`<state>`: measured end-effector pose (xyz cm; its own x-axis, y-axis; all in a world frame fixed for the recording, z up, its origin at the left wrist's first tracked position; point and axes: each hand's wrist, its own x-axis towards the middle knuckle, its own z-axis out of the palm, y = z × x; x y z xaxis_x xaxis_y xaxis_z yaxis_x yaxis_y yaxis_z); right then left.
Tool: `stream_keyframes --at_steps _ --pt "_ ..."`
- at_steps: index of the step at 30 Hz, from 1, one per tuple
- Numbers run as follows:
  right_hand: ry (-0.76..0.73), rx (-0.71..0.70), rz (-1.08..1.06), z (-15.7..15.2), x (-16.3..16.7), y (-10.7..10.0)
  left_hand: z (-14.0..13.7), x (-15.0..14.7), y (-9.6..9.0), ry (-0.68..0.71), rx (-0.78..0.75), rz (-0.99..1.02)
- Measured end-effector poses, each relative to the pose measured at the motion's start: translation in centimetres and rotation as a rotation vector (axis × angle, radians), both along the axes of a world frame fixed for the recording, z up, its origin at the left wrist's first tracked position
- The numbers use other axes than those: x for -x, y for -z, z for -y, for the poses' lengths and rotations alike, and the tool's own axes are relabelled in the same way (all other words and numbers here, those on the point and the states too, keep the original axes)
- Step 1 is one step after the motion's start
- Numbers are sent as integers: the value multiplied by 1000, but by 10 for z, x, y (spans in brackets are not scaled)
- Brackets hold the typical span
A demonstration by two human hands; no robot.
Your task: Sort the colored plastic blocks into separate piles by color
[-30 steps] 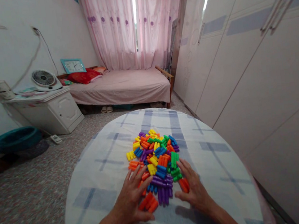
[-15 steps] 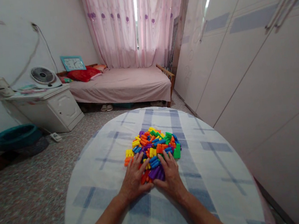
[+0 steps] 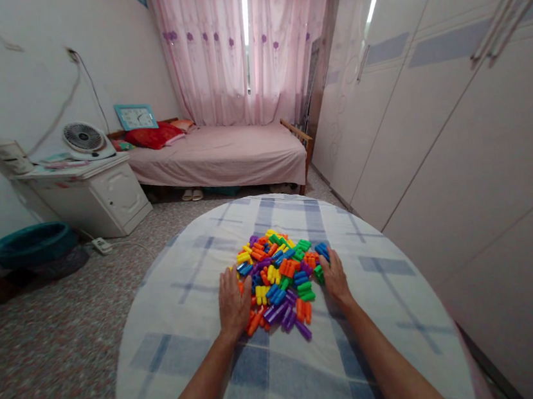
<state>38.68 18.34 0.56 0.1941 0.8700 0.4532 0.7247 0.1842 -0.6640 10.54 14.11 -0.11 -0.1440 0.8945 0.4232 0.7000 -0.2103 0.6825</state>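
Note:
A heap of small plastic toy blocks [image 3: 274, 275], in orange, yellow, blue, green, red and purple, lies on the round table [image 3: 177, 340]. Against the heap's left side rests my left hand [image 3: 234, 302], fingers stretched forward and covering a few pieces. My right hand [image 3: 335, 276] is at the right side, its fingers extended beside a blue piece [image 3: 322, 251] and a green piece [image 3: 319, 275]. Neither hand is closed round a block. Purple pieces [image 3: 288, 315] and an orange piece [image 3: 304, 310] lie at the heap's near edge, between the hands.
A checked blue-and-white cloth covers the table. Beyond it stands a bed [image 3: 222, 153] before pink curtains [image 3: 210, 57]. White wardrobes [image 3: 475, 154] line the right. At left are a white cabinet [image 3: 125, 197] with a fan [image 3: 87, 140] and a teal bin [image 3: 33, 244].
My hands have moved apart, the left slightly leftward and the right out to the heap's right side. Near blocks have spread, with purple and orange pieces now uncovered.

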Motion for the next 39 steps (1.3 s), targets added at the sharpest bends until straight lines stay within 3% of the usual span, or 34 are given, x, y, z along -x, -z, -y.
stream_keyframes --at_steps 6,13,23,29,34,39 --pt "-102 97 -161 -9 14 -8 -27 -5 -21 5 115 343" --pt "88 215 -158 -39 -18 -25 -13 14 -16 -115 -12 477" --pt "-202 322 -56 -74 -1 -37 -12 17 -10 -150 -65 525" --pt "-268 346 2 -83 4 -42 -12 18 -6 -157 -78 549" --pt "-225 301 29 -60 -1 -46 -13 19 -5 -146 -96 518" --pt "27 221 29 15 -22 -37 -17 20 -7 -186 -124 383"
